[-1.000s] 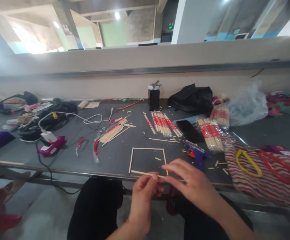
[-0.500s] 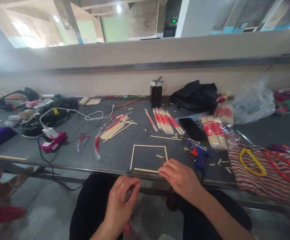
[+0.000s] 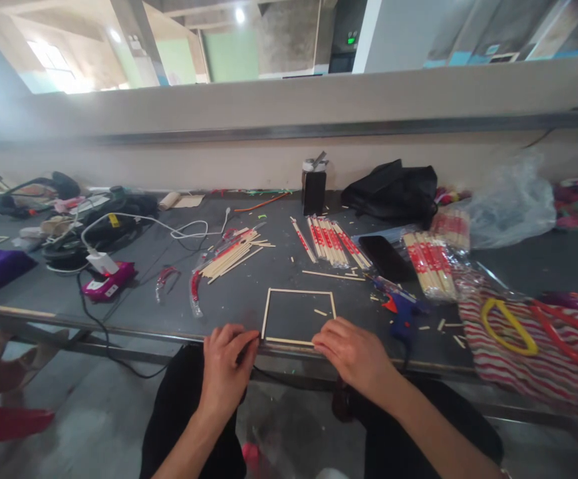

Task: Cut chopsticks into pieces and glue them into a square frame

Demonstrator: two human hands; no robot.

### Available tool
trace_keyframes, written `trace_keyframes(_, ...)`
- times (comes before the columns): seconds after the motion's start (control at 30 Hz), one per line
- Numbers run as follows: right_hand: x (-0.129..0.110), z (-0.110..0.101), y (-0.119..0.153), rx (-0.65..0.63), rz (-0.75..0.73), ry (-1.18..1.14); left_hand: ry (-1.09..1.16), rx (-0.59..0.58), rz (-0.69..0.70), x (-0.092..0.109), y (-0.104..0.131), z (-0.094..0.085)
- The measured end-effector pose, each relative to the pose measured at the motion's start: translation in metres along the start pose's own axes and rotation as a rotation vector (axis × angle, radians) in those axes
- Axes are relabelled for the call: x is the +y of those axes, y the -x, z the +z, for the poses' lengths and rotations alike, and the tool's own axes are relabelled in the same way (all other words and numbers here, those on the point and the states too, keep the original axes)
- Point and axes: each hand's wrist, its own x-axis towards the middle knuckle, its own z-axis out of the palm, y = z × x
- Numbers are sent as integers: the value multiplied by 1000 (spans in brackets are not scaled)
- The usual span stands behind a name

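Thin wooden sticks form a rectangular frame (image 3: 300, 291) on the grey table near its front edge. At the frame's lower left corner is my left hand (image 3: 230, 356), thumb and fingertips pinched together; what they hold, if anything, is too small to tell. My right hand (image 3: 351, 352) is at the lower right corner, its fingers closed on the end of the bottom stick (image 3: 289, 341) and covering that corner. A short stick piece (image 3: 320, 312) lies inside the frame. Behind the frame lies a single long stick (image 3: 333, 275).
Right of the frame are a blue glue gun (image 3: 402, 313), a black phone (image 3: 386, 258) and a striped cloth (image 3: 503, 372). Loose sticks (image 3: 233, 258) and wrapped chopstick bundles (image 3: 327, 241) lie farther back. A purple power socket (image 3: 109, 282) with cables sits at left.
My left hand has moved up and slightly left to the frame's lower left corner, its fingertips coming together. The bottom stick sits slightly farther left, and my right hand stays by its end.
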Motion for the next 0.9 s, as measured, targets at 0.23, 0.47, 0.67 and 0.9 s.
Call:
trace_keyframes(0.23, -2, 0, -3, -40, 4, 46, 3, 24, 15, -1, 2, 0)
trace_keyframes(0.47, -3, 0, -4, -54, 5, 31, 1, 36, 25, 0, 1, 0)
trace_keyframes(0.67, -3, -2, -4, -71, 10, 39, -6, 36, 24, 1, 1, 0)
trace_keyframes(0.9, -2, -1, -6, -86, 1, 51, 3, 43, 35, 0, 2, 0)
